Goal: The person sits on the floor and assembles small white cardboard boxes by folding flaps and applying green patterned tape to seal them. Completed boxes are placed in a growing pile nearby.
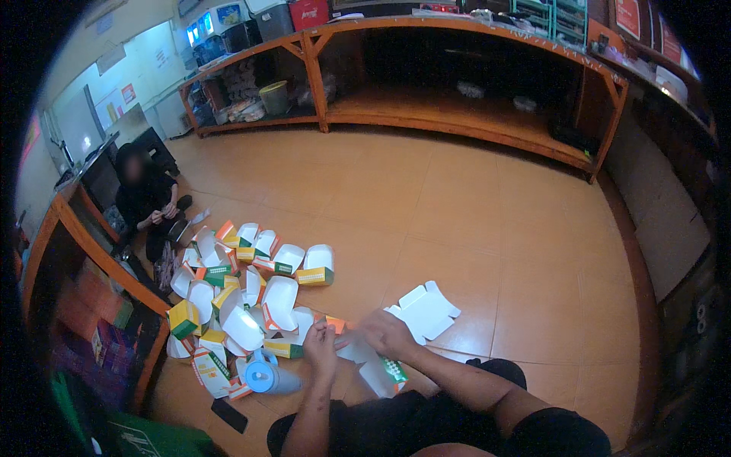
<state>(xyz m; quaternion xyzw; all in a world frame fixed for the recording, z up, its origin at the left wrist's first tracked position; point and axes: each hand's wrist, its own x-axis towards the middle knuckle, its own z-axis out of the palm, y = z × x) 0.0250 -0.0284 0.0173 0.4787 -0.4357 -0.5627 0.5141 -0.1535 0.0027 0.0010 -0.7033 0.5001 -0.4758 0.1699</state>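
A partly folded paper food box (pixel 373 373), white inside with green and orange printing outside, is between my hands in front of my lap. My left hand (pixel 320 346) has its fingers closed, pinching the box's orange edge at the left. Over the far side of the same box, my right hand (pixel 384 333) is curled with its fingers bent down; they are slightly blurred and partly hidden. Just beyond my right hand lies a flat, unfolded white box blank (pixel 426 312) on the floor. Left of my left hand, many folded open boxes (pixel 280 303) sit in a loose heap.
A light blue lidded tumbler (pixel 272 376) and a dark phone (pixel 229 416) are at my left. Another person (pixel 148 190) sits on the floor beyond the heap. A wooden shelf (pixel 457 122) runs along the far side of the tiled floor (pixel 457 213); another shelf (pixel 114 259) stands at left.
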